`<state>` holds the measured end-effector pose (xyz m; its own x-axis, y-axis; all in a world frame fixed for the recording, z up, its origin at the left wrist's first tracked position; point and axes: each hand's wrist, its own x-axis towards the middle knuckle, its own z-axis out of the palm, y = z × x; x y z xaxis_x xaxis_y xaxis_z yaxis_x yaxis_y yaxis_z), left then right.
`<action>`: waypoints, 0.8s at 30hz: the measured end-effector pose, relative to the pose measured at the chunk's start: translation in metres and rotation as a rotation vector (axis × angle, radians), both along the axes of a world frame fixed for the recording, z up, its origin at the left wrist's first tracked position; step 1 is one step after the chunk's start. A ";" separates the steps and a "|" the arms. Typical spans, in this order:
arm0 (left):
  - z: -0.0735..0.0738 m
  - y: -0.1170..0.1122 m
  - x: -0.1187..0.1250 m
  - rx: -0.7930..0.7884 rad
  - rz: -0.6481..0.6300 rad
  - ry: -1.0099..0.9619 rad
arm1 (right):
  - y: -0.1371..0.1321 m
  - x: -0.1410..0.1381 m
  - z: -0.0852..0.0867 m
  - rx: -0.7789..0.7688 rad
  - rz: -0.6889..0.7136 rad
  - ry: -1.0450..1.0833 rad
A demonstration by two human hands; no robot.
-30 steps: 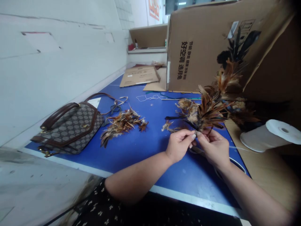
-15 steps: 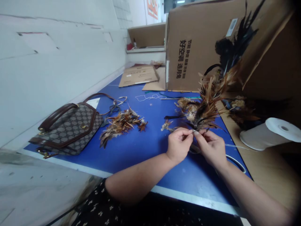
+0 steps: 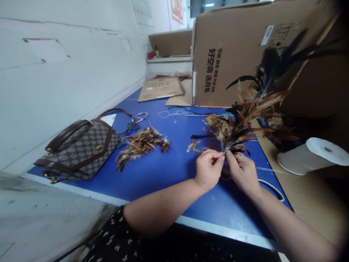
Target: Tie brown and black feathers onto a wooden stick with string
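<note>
Both my hands meet over the blue table (image 3: 163, 174). My left hand (image 3: 208, 169) and my right hand (image 3: 242, 171) pinch the base of a bunch of brown and black feathers (image 3: 245, 116), fingertips touching each other. The bunch fans up and to the right, its dark tips in front of the big cardboard box (image 3: 231, 54). A thin white thread (image 3: 265, 169) runs from my right hand toward a white spool (image 3: 311, 156) lying on its side at the right. A loose pile of brown feathers (image 3: 140, 143) lies to the left of my hands.
A patterned brown handbag (image 3: 79, 149) sits at the table's left near the white wall. Flattened cardboard (image 3: 160, 87) lies at the back. More feathers (image 3: 280, 131) rest on the tan surface at right. A pale cord loop (image 3: 272, 187) lies beside my right wrist.
The feather bunch has been turned between my fingers: its tips swung from low right up and now lean right again. My hands have stayed in almost the same spot.
</note>
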<state>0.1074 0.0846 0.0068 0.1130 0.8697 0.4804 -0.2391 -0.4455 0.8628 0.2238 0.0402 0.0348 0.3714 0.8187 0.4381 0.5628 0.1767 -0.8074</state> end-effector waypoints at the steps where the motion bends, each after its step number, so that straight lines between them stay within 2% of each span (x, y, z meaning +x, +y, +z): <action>1: 0.000 0.000 0.000 -0.030 -0.029 -0.021 | 0.000 0.000 -0.001 0.002 0.000 0.013; 8: 0.003 -0.004 -0.001 -0.214 -0.211 -0.112 | -0.002 0.004 -0.013 0.012 0.063 0.224; 13: 0.005 -0.007 -0.001 -0.298 -0.270 -0.141 | -0.002 0.005 -0.017 0.028 0.047 0.320; 17: 0.004 -0.006 0.000 -0.255 -0.232 -0.142 | -0.002 -0.002 -0.013 0.030 0.074 0.483; 21: 0.004 -0.004 0.000 -0.175 -0.153 -0.142 | -0.006 -0.008 -0.006 -0.006 0.227 0.703; 24: 0.004 -0.003 -0.002 -0.059 -0.069 -0.071 | -0.008 -0.009 -0.004 -0.020 0.245 0.710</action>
<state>0.1050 0.0816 0.0110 0.1407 0.8880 0.4378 -0.3290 -0.3752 0.8666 0.2147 0.0318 0.0306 0.3653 0.9194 0.1457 -0.1479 0.2118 -0.9661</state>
